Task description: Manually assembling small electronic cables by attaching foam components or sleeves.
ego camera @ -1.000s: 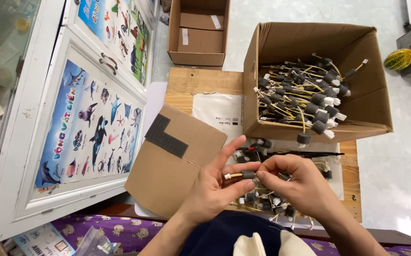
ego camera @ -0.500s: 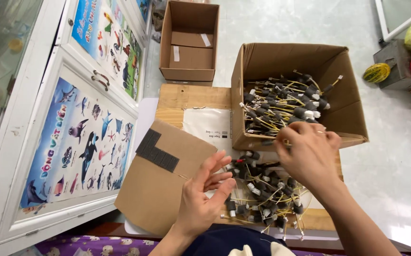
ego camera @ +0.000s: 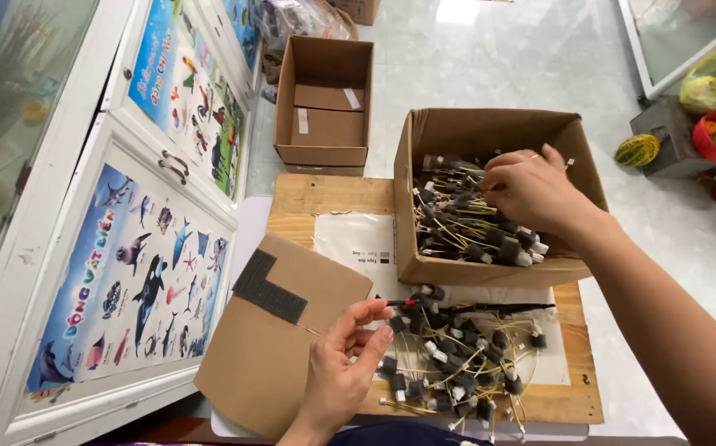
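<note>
Your right hand (ego camera: pixel 531 188) is inside the big cardboard box (ego camera: pixel 490 268), its fingers curled down onto the little black-capped wires (ego camera: pixel 465 223) there. I cannot tell if it grips one. Your left hand (ego camera: pixel 343 363) is half open, with a thin wire (ego camera: pixel 307 330) pinched at its fingertips, just beside the loose pile of wires (ego camera: pixel 457 363) on the wooden worktop (ego camera: pixel 325 198). These wires look tangled, I think. Pull one fast and others may come too and spill out. The flat cardboard piece (ego camera: pixel 275 330) hangs over the worktop's edge and could slide off if bumped.
</note>
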